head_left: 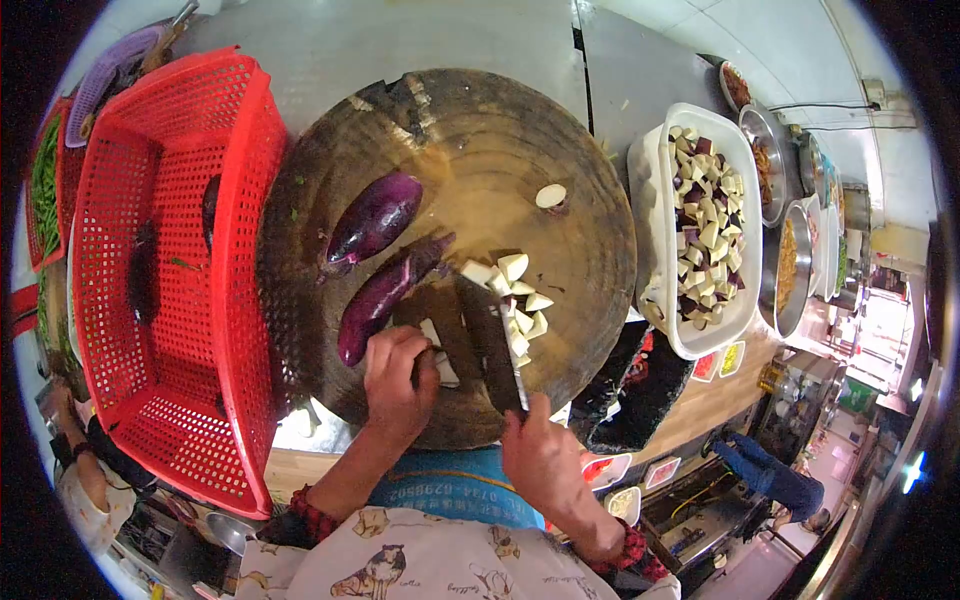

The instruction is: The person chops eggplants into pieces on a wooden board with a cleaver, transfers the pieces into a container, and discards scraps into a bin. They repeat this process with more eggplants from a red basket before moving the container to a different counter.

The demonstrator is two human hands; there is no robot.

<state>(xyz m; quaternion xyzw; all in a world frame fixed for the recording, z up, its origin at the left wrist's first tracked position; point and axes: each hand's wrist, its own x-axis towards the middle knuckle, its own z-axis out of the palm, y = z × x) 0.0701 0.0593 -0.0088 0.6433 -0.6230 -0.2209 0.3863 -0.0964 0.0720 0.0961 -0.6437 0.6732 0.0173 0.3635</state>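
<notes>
On the round wooden chopping block lie two whole purple eggplants, one behind the other. My right hand grips the handle of a cleaver, its dark blade standing on the block. Pale eggplant chunks cluster along the blade's right side. With fingers curled, my left hand holds a cut eggplant piece against the block, left of the blade; the fingers partly cover it. A small pale eggplant slice rests farther back.
To the left stands a red plastic basket with a few dark eggplants inside. A white tub of eggplant chunks is at right, with metal bowls beyond. Another person is at far right, and someone's arm shows at far left.
</notes>
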